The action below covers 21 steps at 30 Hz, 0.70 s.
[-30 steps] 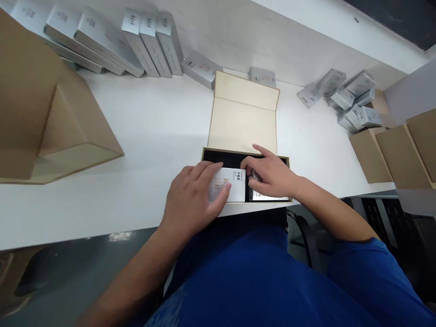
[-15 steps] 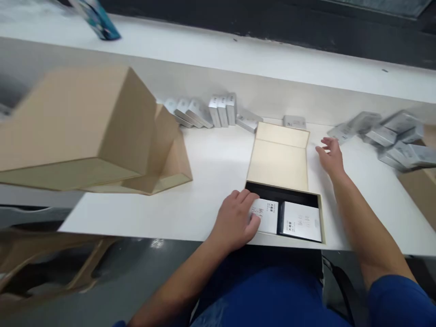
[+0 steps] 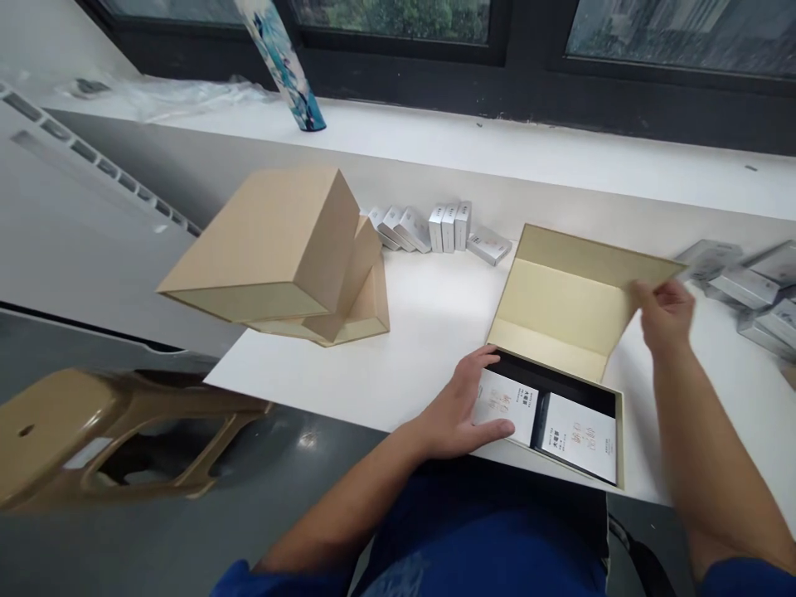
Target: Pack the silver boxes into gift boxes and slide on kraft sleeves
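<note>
An open tan gift box (image 3: 613, 452) with a black inside lies at the table's near edge, its hinged lid (image 3: 572, 298) raised at an angle. Two white packets sit side by side in it, the left packet (image 3: 507, 400) and the right packet (image 3: 581, 435). My left hand (image 3: 463, 406) rests on the box's left end, fingers spread over the left packet and the rim. My right hand (image 3: 665, 311) pinches the lid's far right corner.
Two closed tan boxes (image 3: 279, 249) are stacked at the table's left. A row of small silver packets (image 3: 435, 228) lines the back wall; several more (image 3: 746, 286) lie at the right. A tan plastic stool (image 3: 93, 439) stands on the floor, left. A blue patterned bottle (image 3: 283, 62) stands on the windowsill.
My right hand left the packets in the box, reached out to the right, and now grips the lid's corner; the lid has lifted. My view rose and turned left. My left hand stayed.
</note>
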### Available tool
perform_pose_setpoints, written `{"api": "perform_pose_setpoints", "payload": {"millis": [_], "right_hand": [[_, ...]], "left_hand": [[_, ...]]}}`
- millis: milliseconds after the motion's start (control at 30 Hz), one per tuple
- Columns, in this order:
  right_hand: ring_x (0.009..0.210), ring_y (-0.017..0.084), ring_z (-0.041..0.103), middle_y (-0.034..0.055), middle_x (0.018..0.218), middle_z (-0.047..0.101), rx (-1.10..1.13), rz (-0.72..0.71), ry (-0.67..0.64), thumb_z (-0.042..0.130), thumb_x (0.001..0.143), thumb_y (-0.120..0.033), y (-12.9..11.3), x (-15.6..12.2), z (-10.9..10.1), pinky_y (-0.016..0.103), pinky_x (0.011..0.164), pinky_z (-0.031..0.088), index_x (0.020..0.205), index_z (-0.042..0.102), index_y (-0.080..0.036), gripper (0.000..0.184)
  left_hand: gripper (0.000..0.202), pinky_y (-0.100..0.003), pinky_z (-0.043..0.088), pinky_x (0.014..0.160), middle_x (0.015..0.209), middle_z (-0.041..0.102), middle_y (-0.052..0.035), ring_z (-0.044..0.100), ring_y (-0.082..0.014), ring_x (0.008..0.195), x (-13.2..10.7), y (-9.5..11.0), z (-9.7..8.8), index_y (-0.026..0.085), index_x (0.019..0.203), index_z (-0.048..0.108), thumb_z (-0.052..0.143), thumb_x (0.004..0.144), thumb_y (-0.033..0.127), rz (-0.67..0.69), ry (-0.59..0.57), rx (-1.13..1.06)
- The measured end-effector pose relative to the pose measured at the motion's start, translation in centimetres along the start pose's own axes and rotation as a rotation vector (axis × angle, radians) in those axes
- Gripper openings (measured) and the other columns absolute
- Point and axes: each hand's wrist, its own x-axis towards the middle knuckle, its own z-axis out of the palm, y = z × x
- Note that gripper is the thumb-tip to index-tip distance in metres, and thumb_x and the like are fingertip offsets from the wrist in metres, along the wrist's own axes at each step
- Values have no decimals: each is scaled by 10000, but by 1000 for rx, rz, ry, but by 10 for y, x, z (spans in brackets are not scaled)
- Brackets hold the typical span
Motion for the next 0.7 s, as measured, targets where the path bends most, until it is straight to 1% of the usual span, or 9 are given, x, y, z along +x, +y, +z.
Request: {"api": "perform_pose_setpoints", "payload": {"millis": [100, 133, 200, 267, 333, 400, 500, 600, 700], "right_hand": [[979, 372, 755, 145, 867, 753, 188, -119, 103, 889, 679, -586, -47, -20, -50, 632, 1003, 527, 744, 723, -346, 299], [987, 376, 770, 127, 814, 739, 208, -140, -19, 888, 701, -591, -58, -31, -71, 642, 1028, 516, 722, 757, -389, 241], [1147, 387, 772, 137, 890, 783, 93, -65, -725, 894, 739, -551, -68, -56, -114, 629, 1169, 440, 773, 828, -519, 81], [1389, 426, 660, 165, 1211, 802, -40, -34, -1170, 950, 661, -578, -60, -84, -149, 591, 1263, 346, 1113, 798, -653, 482], [1620, 405, 387, 139, 1583, 620, -54, 108, -1163, 934, 537, -752, -39, -111, -166, 550, 1309, 304, 1510, 510, -683, 1063], [1705, 375, 118, 28, 1836, 245, -22, 183, -1040, 806, 443, -956, -15, -134, -162, 553, 1360, 210, 1676, 153, -635, 1431], [1717, 393, -43, 59, 1862, -150, -90, 325, -1081, 732, 416, -1048, 4, -160, -131, 584, 1382, 157, 1698, -262, -410, 1743], [1712, 427, -117, 118, 1825, -278, -142, 299, -1063, 783, 496, -1008, 5, -175, -100, 662, 1366, 142, 1635, -412, -340, 1781], [1725, 451, 21, 169, 1844, -173, -157, 180, -1059, 859, 667, -842, 3, -180, -84, 683, 1346, 230, 1614, -448, -326, 1694]], "left_hand": [[1390, -683, 316, 1319, 1838, -85, -219, 111, -424, 1718, -10, -11, -8, 359, 1713, -151, 833, 808, 742, 37, -97, -201], [1498, -695, 329, 1305, 1837, -122, -218, 125, -441, 1713, -15, -14, -14, 397, 1698, -218, 880, 744, 758, 59, -107, -224], [1564, -716, 318, 1296, 1842, -128, -202, 158, -452, 1703, -26, -19, -28, 465, 1691, -224, 916, 668, 781, 108, -99, -219], [1514, -724, 282, 1304, 1851, -107, -180, 156, -432, 1706, -38, -23, -42, 503, 1700, -173, 886, 665, 821, 133, -104, -215], [1560, -721, 260, 1309, 1853, -55, -192, 128, -417, 1712, -48, -25, -52, 478, 1712, -161, 900, 623, 831, 121, -113, -226], [1697, -717, 248, 1313, 1846, -35, -223, 83, -428, 1715, -52, -27, -53, 417, 1725, -181, 979, 538, 770, 91, -117, -180], [1744, -725, 195, 1333, 1841, -103, -222, -8, -457, 1711, -42, -32, -39, 356, 1732, -206, 1023, 541, 690, 50, -138, -32], [1723, -726, 50, 1356, 1839, -154, -193, -81, -481, 1701, -18, -43, -17, 315, 1730, -225, 975, 577, 760, 22, -187, 47], [1661, -682, -42, 1373, 1851, -130, -146, -93, -461, 1705, -1, -55, -3, 309, 1726, -234, 905, 634, 826, 40, -140, 72]]}}
